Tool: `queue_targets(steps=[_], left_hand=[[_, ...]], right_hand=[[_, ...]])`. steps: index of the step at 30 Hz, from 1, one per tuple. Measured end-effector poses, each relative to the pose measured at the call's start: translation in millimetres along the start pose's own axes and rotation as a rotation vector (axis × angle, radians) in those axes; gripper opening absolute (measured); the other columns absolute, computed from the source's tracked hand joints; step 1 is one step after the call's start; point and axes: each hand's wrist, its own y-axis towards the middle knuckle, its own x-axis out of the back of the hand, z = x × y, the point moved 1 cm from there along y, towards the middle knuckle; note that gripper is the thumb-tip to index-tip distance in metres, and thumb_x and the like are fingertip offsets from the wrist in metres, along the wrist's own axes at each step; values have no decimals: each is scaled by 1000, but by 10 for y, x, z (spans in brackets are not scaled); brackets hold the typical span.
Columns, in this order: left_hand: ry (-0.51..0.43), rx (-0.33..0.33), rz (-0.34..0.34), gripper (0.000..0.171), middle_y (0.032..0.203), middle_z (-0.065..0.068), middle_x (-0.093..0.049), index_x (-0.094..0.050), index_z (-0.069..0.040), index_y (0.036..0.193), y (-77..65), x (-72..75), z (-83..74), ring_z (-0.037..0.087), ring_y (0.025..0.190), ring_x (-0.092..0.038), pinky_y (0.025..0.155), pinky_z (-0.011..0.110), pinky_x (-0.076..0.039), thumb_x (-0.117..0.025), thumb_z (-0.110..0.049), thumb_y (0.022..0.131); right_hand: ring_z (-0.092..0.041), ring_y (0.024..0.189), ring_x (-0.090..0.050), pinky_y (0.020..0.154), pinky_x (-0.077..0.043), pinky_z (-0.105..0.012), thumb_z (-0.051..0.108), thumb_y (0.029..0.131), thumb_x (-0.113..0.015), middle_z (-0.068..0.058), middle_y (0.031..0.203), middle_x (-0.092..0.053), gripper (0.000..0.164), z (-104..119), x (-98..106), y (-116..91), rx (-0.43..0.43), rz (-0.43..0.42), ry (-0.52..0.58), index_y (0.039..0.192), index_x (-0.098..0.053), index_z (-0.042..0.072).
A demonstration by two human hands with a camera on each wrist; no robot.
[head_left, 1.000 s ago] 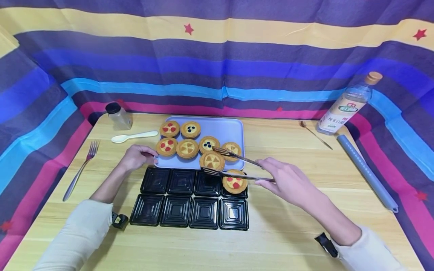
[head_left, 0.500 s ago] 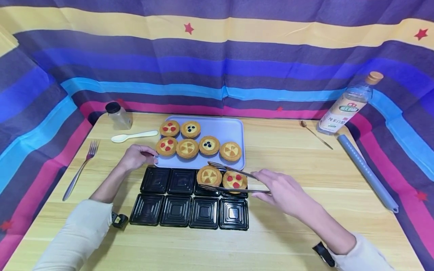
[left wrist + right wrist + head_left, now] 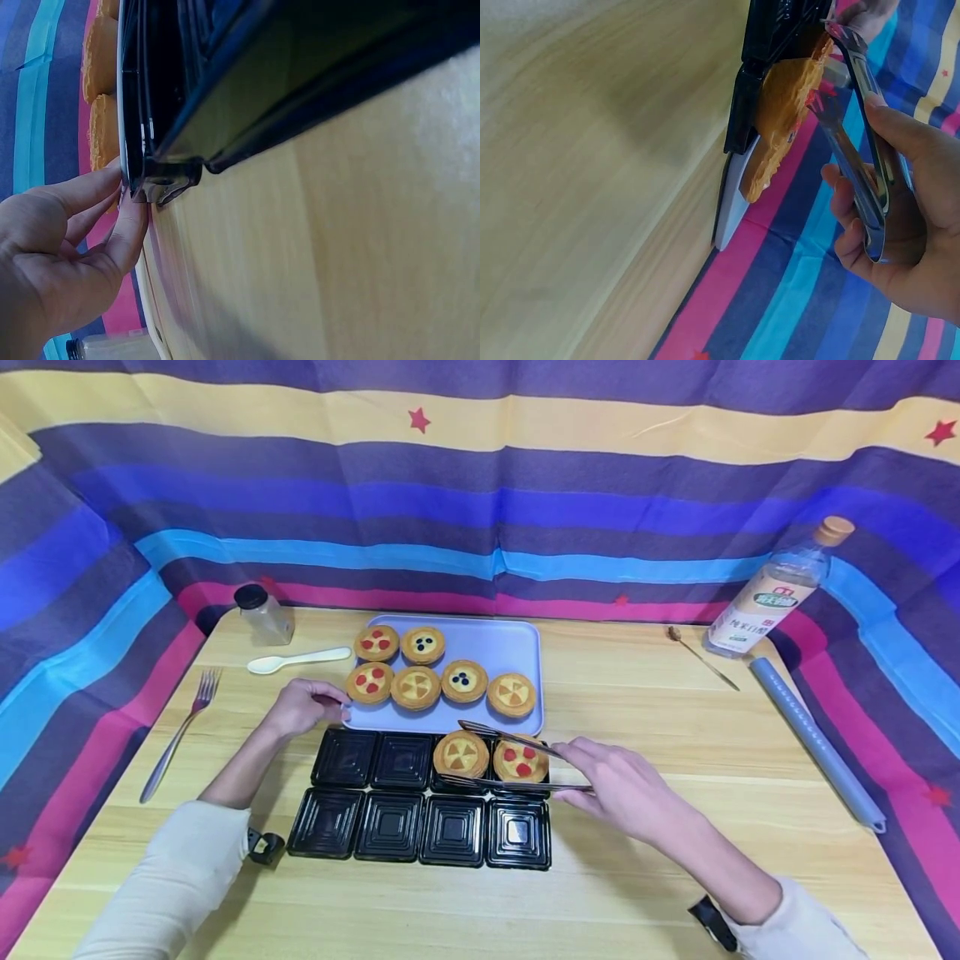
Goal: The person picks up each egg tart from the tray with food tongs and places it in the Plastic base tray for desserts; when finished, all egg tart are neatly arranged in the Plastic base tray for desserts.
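Observation:
My right hand (image 3: 630, 789) grips metal tongs (image 3: 870, 172). In the head view their two arms lie on either side of an egg tart with tan wedges (image 3: 461, 755), which sits in the third back compartment of a black tray (image 3: 390, 825). To its right, a tart with red pieces (image 3: 521, 763) occupies the back-right compartment. With thumb and fingers, my left hand (image 3: 300, 708) pinches the front-left corner of a lavender tray (image 3: 480, 635). Several tarts stand on that tray, including one with dark berries (image 3: 464, 681). Whether the tongs touch the tart I cannot tell.
At the left lie a fork (image 3: 180, 735) and a white spoon (image 3: 300, 660), near a black-lidded jar (image 3: 264, 615). At the right are a bottle (image 3: 772, 597), a thin long-handled spoon (image 3: 701, 657) and a grey bar (image 3: 817, 743). Striped cloth (image 3: 645, 510) surrounds the table.
The tongs have carried the wedge-topped tart from the lavender tray forward into the black tray's third back compartment, then opened slightly around it. My left hand has stayed at the tray corner.

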Motion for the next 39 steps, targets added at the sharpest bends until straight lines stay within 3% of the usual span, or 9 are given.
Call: queue_targets(steps=[18, 27, 39], left_hand=[[-15, -8, 2, 27, 93, 13, -71, -67, 7, 104, 1, -6, 4, 6, 72, -61, 67, 24, -53, -73, -7, 81], [-14, -3, 4, 27, 91, 11, -71, -67, 6, 104, 4, -5, 11, 7, 72, -61, 67, 25, -53, -73, -8, 81], [-16, -36, -14, 27, 90, 15, -71, -68, 8, 103, 8, -8, 21, 4, 70, -60, 66, 24, -53, -73, -6, 80]], right_hand=[[-21, 87, -69, 74, -57, -35, 38, 79, -75, -8, 107, -69, 57, 19, 92, 42, -3, 2, 16, 121, -60, 3], [-9, 68, -62, 62, -55, -29, 36, 79, -75, -5, 104, -69, 55, -110, 171, 89, -61, -10, 33, 122, -60, 5], [-22, 76, -67, 67, -56, -40, 36, 80, -75, -10, 103, -68, 57, -325, 205, 215, -130, -21, 2, 122, -59, 1]])
